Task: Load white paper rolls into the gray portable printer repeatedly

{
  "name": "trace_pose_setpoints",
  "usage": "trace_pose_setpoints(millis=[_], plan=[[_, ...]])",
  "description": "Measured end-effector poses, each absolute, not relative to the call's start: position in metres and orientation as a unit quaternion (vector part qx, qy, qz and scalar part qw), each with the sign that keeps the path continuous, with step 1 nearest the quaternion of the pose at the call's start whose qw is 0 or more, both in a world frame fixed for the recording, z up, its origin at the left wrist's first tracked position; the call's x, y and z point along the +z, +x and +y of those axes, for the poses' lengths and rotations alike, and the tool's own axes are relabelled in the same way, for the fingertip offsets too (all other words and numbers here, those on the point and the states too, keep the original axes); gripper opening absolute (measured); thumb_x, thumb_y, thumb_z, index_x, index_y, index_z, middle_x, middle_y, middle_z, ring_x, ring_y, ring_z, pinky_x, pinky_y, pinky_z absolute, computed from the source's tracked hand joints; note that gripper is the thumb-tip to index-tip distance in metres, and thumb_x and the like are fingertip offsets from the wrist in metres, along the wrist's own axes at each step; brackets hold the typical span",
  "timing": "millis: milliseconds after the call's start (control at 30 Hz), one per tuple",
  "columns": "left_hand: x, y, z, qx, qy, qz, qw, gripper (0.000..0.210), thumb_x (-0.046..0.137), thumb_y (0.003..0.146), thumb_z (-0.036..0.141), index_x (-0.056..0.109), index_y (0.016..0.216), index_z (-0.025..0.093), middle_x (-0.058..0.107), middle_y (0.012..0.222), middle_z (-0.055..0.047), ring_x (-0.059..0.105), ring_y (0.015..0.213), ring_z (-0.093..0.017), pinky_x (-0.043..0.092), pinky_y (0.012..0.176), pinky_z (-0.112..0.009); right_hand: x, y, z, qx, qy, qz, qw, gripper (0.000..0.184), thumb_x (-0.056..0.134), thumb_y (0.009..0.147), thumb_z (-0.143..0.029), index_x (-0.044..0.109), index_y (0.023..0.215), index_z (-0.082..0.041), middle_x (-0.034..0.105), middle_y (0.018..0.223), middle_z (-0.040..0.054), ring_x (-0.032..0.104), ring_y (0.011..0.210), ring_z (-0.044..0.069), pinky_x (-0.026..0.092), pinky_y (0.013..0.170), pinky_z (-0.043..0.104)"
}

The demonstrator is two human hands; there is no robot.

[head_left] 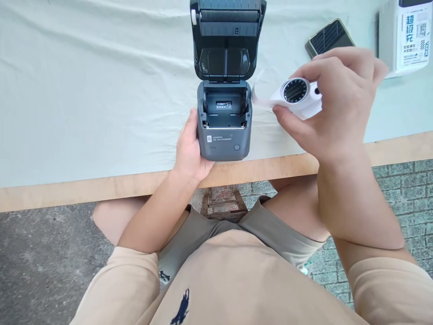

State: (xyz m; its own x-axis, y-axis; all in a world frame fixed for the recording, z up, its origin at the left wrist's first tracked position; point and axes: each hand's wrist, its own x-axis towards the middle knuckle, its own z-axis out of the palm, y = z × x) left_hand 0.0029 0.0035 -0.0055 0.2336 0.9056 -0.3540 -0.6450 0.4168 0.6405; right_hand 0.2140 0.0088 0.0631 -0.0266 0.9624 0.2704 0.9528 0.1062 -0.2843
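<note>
Gripping an open label printer (221,146) and a white label roll (279,95) at the bench (399,148).
The left hand (190,151) clasps the printer's side; the right hand (347,99) pinches the roll just right of it. Small Chinese print near the power button (237,147) includes "APP"; blue Chinese characters on the white box (389,43) are too blurred to read surely.

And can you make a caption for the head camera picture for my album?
Left hand holds an open printer while the right hand grips a white paper roll beside it.
</note>
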Motion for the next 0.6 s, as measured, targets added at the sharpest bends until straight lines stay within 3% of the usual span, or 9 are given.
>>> trace_pose_setpoints(millis=[67, 167, 233, 300, 367, 467, 600], plan=[[-0.006, 0.003, 0.003, 0.504, 0.187, 0.351, 0.767, 0.037, 0.05, 0.101, 0.054, 0.073, 0.1, 0.025, 0.075, 0.122, -0.003, 0.064, 0.132, -0.027, 0.058, 0.108, -0.038, 0.056, 0.214, 0.01, 0.039, -0.67, -0.716, 0.192, 0.03, 0.076, 0.078, -0.041, 0.063, 0.102, -0.029, 0.071, 0.112, 0.0089, 0.055, 0.132, 0.038, 0.031, 0.111, 0.07], [-0.006, 0.003, 0.002, 0.507, 0.193, 0.345, 0.766, 0.036, 0.051, 0.1, 0.054, 0.073, 0.099, 0.025, 0.075, 0.122, -0.002, 0.063, 0.133, -0.026, 0.059, 0.108, -0.037, 0.048, 0.217, 0.011, 0.083, -0.658, -0.727, 0.175, 0.022, 0.073, 0.084, -0.034, 0.062, 0.102, -0.029, 0.073, 0.101, 0.0084, 0.049, 0.141, 0.037, 0.018, 0.116, 0.077], [-0.006, 0.003, 0.002, 0.512, 0.195, 0.343, 0.763, 0.036, 0.052, 0.1, 0.055, 0.074, 0.1, 0.026, 0.075, 0.123, -0.002, 0.062, 0.134, -0.026, 0.058, 0.109, -0.037, 0.049, 0.222, 0.009, 0.099, -0.647, -0.735, 0.177, 0.029, 0.076, 0.082, -0.038, 0.063, 0.107, -0.031, 0.074, 0.101, 0.0083, 0.045, 0.145, 0.037, 0.013, 0.118, 0.078], [-0.006, 0.003, 0.003, 0.511, 0.19, 0.339, 0.766, 0.036, 0.051, 0.1, 0.055, 0.073, 0.1, 0.026, 0.075, 0.125, -0.001, 0.062, 0.134, -0.026, 0.058, 0.11, -0.038, 0.056, 0.231, 0.007, 0.094, -0.643, -0.737, 0.187, 0.046, 0.082, 0.076, -0.048, 0.063, 0.115, -0.032, 0.073, 0.116, 0.0097, 0.043, 0.147, 0.039, 0.016, 0.119, 0.075], [-0.006, 0.002, 0.003, 0.503, 0.189, 0.342, 0.771, 0.037, 0.049, 0.101, 0.054, 0.073, 0.1, 0.026, 0.075, 0.126, -0.002, 0.063, 0.134, -0.027, 0.059, 0.11, -0.04, 0.062, 0.243, 0.007, 0.078, -0.646, -0.733, 0.201, 0.058, 0.083, 0.073, -0.053, 0.062, 0.122, -0.031, 0.068, 0.129, 0.0112, 0.046, 0.145, 0.039, 0.028, 0.118, 0.068], [-0.005, 0.002, 0.004, 0.494, 0.196, 0.353, 0.77, 0.038, 0.046, 0.102, 0.053, 0.073, 0.101, 0.026, 0.075, 0.125, -0.003, 0.064, 0.134, -0.027, 0.058, 0.11, -0.041, 0.061, 0.26, 0.009, 0.082, -0.68, -0.701, 0.199, 0.057, 0.081, 0.071, -0.044, 0.063, 0.122, -0.026, 0.065, 0.13, 0.0141, 0.06, 0.125, 0.036, 0.047, 0.104, 0.056], [-0.004, 0.003, 0.003, 0.507, 0.194, 0.342, 0.767, 0.037, 0.053, 0.1, 0.056, 0.075, 0.102, 0.025, 0.077, 0.122, -0.001, 0.065, 0.132, -0.026, 0.058, 0.111, -0.038, 0.045, 0.268, 0.011, 0.093, -0.745, -0.644, 0.15, 0.047, 0.078, 0.069, -0.031, 0.065, 0.115, -0.026, 0.068, 0.115, 0.0127, 0.064, 0.103, 0.031, 0.052, 0.09, 0.05]])
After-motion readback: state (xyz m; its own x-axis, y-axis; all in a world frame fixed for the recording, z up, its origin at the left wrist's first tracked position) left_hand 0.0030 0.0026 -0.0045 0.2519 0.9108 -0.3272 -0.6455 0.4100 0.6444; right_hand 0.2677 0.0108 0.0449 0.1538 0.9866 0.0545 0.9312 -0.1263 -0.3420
